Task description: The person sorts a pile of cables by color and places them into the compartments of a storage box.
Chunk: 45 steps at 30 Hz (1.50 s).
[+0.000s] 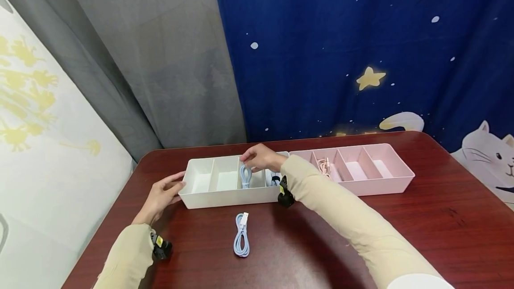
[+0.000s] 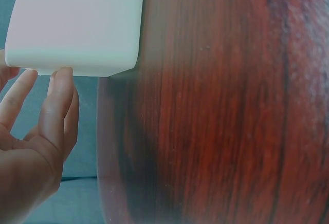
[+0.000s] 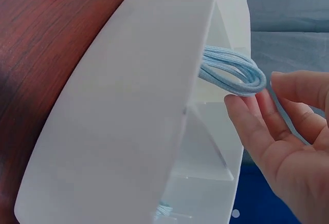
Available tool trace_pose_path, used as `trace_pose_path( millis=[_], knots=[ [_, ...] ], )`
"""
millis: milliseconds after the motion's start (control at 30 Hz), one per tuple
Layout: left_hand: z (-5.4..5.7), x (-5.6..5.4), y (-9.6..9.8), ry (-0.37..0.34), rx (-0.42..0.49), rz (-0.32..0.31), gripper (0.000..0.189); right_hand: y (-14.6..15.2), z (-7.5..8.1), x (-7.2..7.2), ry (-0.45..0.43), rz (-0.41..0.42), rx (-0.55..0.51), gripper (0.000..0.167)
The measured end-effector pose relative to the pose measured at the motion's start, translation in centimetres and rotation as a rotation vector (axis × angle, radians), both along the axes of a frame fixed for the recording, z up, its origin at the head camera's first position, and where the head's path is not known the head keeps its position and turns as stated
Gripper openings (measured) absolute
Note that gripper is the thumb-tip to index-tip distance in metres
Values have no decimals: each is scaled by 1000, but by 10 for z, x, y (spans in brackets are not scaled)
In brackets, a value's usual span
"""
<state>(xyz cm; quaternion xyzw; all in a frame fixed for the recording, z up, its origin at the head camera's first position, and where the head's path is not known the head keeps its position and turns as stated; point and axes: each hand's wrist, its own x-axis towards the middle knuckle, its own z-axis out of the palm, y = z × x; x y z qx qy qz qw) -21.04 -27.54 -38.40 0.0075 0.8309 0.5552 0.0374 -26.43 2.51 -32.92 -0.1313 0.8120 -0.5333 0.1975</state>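
My right hand (image 1: 263, 157) is over the white divided tray (image 1: 233, 198), its fingertips at the top of a coiled light blue cable (image 1: 246, 177). The cable stands upright in a middle compartment. Up close in the right wrist view, the looped end of that cable (image 3: 236, 72) meets the thumb and fingers of the right hand (image 3: 288, 126). Fairly straight fingers of my left hand (image 1: 162, 195) touch the tray's left end, as the left wrist view also shows. Another coiled blue USB cable (image 1: 241, 235) lies on the table in front of the tray.
A pink divided tray (image 1: 377, 186) stands against the white one's right end, with a pink cable (image 1: 324, 167) inside. In the white tray's rightmost compartment is a blue cable with a black tie (image 1: 275, 179). Curtains (image 1: 301, 57) hang behind the reddish-brown table (image 1: 441, 208).
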Motion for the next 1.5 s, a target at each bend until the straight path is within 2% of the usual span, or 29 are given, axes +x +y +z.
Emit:
trace_pose_path(
  millis=[267, 467, 700, 967, 1167, 1333, 1500],
  knots=[
    [0, -1, 0, 0, -5, 4, 52, 2, 4, 0, -12, 15, 10, 26],
    [0, 0, 0, 1, -1, -1, 52, 4, 5, 0, -11, -11, -16, 23],
    [0, 1, -1, -6, 7, -10, 53, 6, 5, 1, -37, 9, -42, 26],
    [1, 1, -1, -5, 1, -16, 53, 8, 5, 1, -28, -5, -46, 25],
    [0, 1, -1, -1, 3, -12, 52, 7, 7, 6, -22, 4, -52, 25],
    [0, 1, 0, -3, 3, -10, 52, 6, 6, 14, -13, 42, -74, 25],
    [0, 1, -1, 0, 1, -12, 53, 4, 5, 24, -30, 81, -143, 27]
  ],
)
